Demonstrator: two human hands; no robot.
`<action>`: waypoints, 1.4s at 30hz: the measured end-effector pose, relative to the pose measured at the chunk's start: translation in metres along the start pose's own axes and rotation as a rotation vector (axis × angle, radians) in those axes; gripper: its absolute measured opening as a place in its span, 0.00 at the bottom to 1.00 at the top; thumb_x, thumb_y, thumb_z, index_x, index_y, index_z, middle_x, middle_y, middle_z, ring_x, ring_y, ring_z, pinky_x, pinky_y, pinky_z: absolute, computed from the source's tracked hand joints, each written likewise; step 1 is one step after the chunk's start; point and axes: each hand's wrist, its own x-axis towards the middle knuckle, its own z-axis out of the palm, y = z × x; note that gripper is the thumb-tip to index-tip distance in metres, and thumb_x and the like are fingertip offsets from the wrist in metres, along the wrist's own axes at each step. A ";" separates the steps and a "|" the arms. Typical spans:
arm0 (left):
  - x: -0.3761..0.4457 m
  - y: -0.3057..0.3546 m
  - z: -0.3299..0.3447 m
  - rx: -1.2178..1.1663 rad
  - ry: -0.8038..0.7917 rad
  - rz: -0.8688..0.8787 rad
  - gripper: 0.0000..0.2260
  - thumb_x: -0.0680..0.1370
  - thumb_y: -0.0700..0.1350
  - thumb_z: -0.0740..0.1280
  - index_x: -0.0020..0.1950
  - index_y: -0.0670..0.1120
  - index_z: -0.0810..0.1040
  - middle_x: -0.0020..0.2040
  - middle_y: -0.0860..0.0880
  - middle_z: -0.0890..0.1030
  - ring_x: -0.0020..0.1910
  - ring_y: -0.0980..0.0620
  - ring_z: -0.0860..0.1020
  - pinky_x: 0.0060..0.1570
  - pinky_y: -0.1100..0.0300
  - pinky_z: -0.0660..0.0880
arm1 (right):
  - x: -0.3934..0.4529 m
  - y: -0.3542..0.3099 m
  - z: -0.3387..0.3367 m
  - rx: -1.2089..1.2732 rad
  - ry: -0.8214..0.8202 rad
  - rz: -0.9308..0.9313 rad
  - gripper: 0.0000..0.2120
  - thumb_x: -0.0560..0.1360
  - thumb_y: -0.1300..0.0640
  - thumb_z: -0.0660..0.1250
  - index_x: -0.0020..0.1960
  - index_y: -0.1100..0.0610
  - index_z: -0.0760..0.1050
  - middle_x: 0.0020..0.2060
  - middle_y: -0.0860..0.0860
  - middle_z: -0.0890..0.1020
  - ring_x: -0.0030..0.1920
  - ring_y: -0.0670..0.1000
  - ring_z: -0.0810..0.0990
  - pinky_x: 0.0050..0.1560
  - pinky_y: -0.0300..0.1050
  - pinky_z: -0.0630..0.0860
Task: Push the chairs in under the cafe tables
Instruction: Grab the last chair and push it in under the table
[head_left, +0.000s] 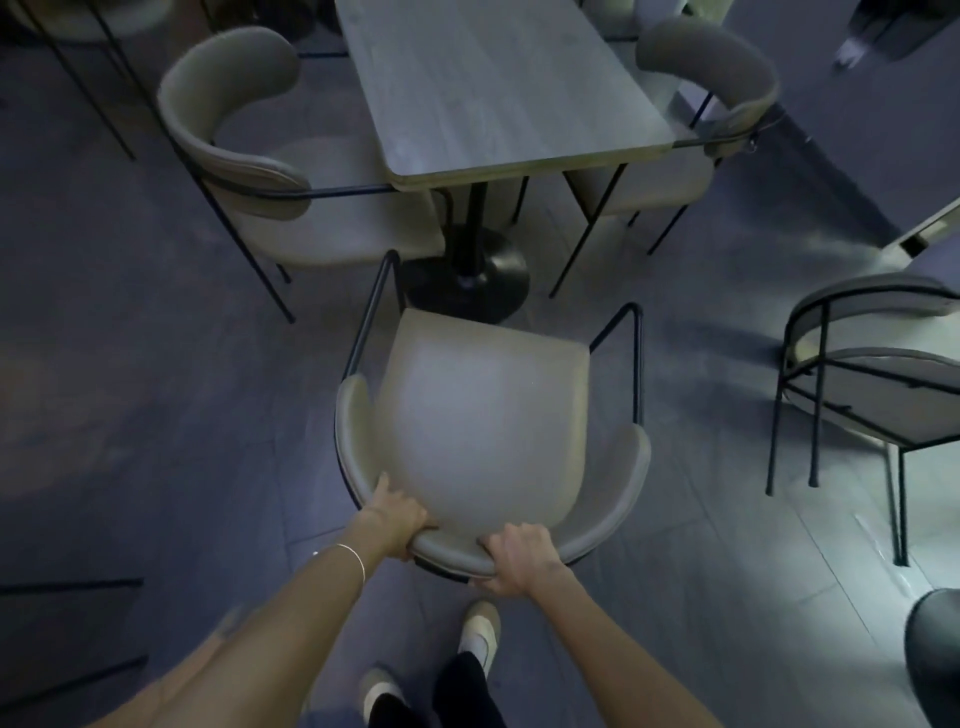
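Chair (483, 415) — both hands grip backrest — short of table (498, 88) edge.

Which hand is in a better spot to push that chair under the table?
Probably the right hand: it grips the chair backrest near its middle, roughly in line with the table. The left hand holds the left curve, so pushing there might turn the chair.

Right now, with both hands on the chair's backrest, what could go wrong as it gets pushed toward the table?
The held chair sits angled, so its front legs may strike the table's round black base just ahead. Its left arm frame could snag the left side chair, whose seat lies close by. The left hand and right hand grip only the backrest, so a sudden stop might tip it.
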 end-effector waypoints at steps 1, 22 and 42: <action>0.006 -0.003 -0.008 -0.001 0.010 -0.010 0.27 0.76 0.54 0.66 0.74 0.57 0.65 0.70 0.46 0.72 0.70 0.43 0.70 0.71 0.37 0.53 | 0.005 0.006 -0.006 -0.004 0.007 0.000 0.26 0.73 0.37 0.64 0.62 0.55 0.74 0.58 0.58 0.79 0.60 0.60 0.78 0.56 0.51 0.74; 0.063 -0.089 -0.075 -0.011 -0.120 -0.120 0.30 0.75 0.53 0.68 0.75 0.59 0.62 0.74 0.49 0.68 0.74 0.45 0.63 0.73 0.36 0.46 | 0.101 0.022 -0.087 -0.014 0.052 -0.144 0.32 0.73 0.33 0.61 0.62 0.59 0.74 0.59 0.60 0.79 0.60 0.60 0.78 0.56 0.50 0.73; 0.117 -0.184 -0.152 -0.643 0.183 -0.817 0.34 0.80 0.34 0.59 0.80 0.46 0.44 0.76 0.36 0.54 0.67 0.33 0.66 0.60 0.41 0.72 | 0.124 0.198 -0.131 0.928 0.234 0.890 0.50 0.72 0.52 0.72 0.79 0.50 0.39 0.67 0.65 0.70 0.65 0.65 0.72 0.62 0.58 0.72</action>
